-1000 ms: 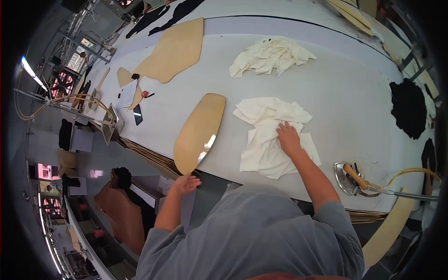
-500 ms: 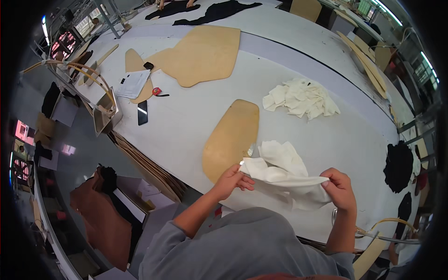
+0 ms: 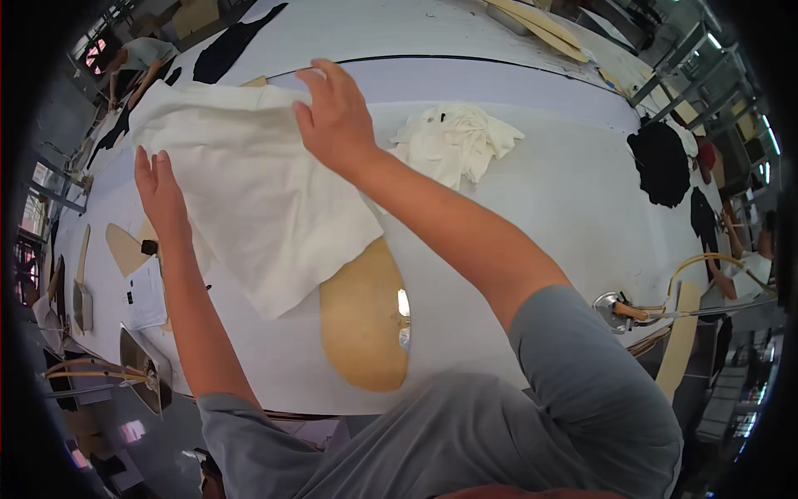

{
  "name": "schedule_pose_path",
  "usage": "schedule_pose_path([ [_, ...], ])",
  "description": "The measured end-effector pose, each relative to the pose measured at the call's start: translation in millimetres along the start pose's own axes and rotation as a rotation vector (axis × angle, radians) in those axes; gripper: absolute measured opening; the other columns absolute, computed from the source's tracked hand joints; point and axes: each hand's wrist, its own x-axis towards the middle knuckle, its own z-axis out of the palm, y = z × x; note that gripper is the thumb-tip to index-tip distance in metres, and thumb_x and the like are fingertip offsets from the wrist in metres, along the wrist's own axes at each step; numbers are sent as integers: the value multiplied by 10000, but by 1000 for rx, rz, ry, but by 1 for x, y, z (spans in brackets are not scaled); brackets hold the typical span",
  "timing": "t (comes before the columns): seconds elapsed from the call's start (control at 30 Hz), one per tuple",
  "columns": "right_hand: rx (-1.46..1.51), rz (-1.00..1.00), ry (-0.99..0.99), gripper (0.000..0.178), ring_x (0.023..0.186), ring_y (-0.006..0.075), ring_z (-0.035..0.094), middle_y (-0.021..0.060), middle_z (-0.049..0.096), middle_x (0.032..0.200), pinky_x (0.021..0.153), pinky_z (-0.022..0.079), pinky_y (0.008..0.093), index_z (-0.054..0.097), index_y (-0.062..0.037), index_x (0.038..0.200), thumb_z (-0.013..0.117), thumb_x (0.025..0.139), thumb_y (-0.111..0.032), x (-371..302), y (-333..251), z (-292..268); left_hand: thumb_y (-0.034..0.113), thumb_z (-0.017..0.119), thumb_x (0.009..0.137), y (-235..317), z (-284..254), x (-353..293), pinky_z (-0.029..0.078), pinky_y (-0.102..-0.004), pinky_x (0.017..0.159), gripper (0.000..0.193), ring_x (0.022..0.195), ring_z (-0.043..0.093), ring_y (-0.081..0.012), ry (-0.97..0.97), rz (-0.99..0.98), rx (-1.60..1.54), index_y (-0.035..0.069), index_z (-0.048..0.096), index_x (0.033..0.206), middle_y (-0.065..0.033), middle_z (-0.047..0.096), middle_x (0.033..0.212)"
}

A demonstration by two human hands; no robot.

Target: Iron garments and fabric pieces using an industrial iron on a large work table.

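A white cloth piece [image 3: 258,216] lies spread out on the left half of the table, partly over the rounded tan board [image 3: 366,328]. My left hand [image 3: 160,195] is at the cloth's left edge, its fingers stretched out. Over the cloth's upper right side is my right hand [image 3: 339,121], fingers spread and thumb apart. Neither hand grips anything. The larger tan board is almost wholly hidden; a corner shows beyond the cloth. Shiny silver tape marks the rounded board's right edge.
A crumpled pile of white cloth [image 3: 453,141] sits beyond my right forearm. Black cloth [image 3: 661,162] lies at the far right. Near the right edge is a round metal device [image 3: 615,309] with hoses. A metal tray [image 3: 143,366] hangs at the left edge, near white paper [image 3: 147,293].
The white cloth went from bunched between both hands to spread flat farther off to the left. Both hands moved away and left and let go of it. My view turned left.
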Motion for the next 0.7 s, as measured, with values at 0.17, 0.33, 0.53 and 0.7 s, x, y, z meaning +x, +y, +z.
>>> schedule_pose_path([
  [0.17,167,157,-1036,534,1443,431,419,198,496,1491,1189,369,508,576,-44,1364,732,864,-145,-280,-58,-88,169,610,1058,-101,107,-100,513,-271,880,250,974,658,-155,-442,-187,-127,36,685,1255,-72,729,1079],
  [0.33,104,-98,-1224,583,1537,318,364,12,488,1614,1205,347,496,539,-112,1472,684,940,-304,-381,-46,-193,293,669,1005,-140,252,-220,511,-379,1002,400,1215,639,-300,-947,80,101,80,669,1345,-81,640,1416],
  [0.53,-422,240,-1069,604,1524,316,388,-70,472,1633,1195,351,484,522,-162,1522,671,965,-341,-374,8,-306,412,620,1006,-113,390,-230,520,-465,838,371,945,671,-376,-894,148,633,45,667,1033,-157,716,971],
  [0.7,-822,510,-940,634,1491,356,420,6,493,1611,1168,365,483,534,-126,1507,717,935,-332,-389,14,-435,252,537,1084,-3,393,-231,501,-368,777,272,842,634,-246,-766,11,-146,11,622,1177,-115,677,931],
])
